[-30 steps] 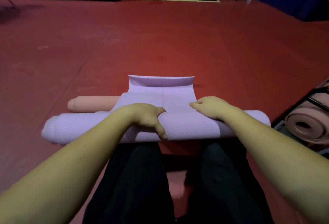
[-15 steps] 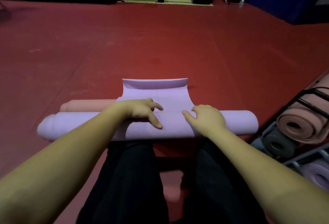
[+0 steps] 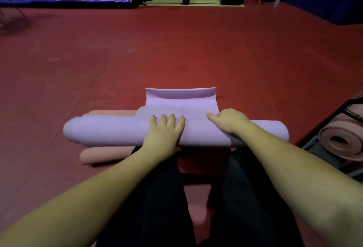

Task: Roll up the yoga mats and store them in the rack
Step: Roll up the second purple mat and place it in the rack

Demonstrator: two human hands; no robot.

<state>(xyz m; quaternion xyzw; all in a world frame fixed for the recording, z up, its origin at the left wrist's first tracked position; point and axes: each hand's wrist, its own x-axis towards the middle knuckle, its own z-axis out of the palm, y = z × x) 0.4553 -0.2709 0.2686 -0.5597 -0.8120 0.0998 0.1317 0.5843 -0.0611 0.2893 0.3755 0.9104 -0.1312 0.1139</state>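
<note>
Both hands press on a nearly rolled purple yoga mat (image 3: 117, 133) on the red floor (image 3: 176, 50).

Since half a second ago the left hand (image 3: 164, 131) has flattened, its fingers now straight across the roll, and a pink rolled mat (image 3: 104, 156) has come into view under the roll's near side. The right hand (image 3: 228, 120) rests on top, its fingers loosely bent and gripping nothing. The roll's long axis runs left to right; its short unrolled tail points away, end curled up. At right, a rack (image 3: 351, 107) holds a pink rolled mat.
</note>
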